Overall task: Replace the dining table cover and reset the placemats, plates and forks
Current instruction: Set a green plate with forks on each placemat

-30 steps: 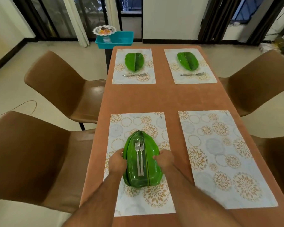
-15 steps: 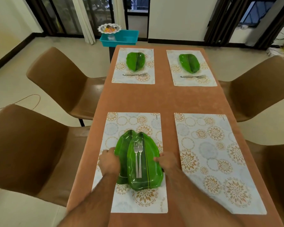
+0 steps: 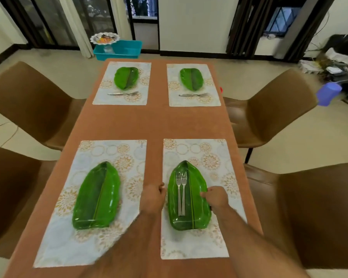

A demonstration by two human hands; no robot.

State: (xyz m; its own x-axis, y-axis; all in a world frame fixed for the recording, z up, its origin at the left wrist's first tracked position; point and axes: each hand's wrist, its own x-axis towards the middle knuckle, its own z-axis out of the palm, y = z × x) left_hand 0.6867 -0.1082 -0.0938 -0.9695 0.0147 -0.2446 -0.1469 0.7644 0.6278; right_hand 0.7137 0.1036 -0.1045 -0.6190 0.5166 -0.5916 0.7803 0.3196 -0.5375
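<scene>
both hands on the near right plate: left hand curled against its left rim, right hand pinching its right rim. fingers of the left look wrapped round the edge, though the hand's back hides the contact itself. plate green and leaf-shaped, resting on or just above the near right placemat; hard to tell which. two forks lying side by side along the plate's length, tines pointing away.

just beside it, a second leaf plate flat on the near left placemat, with no fork on it and untouched by either hand. both mats spread on the orange-brown table cover.

at the far end, two more placemats, left and right, each with a small leaf plate, left and right, and one fork, left and right, laid crosswise near each plate.

brown chairs along both sides. beyond the far edge, a teal tub with a patterned dish over its left end.
</scene>
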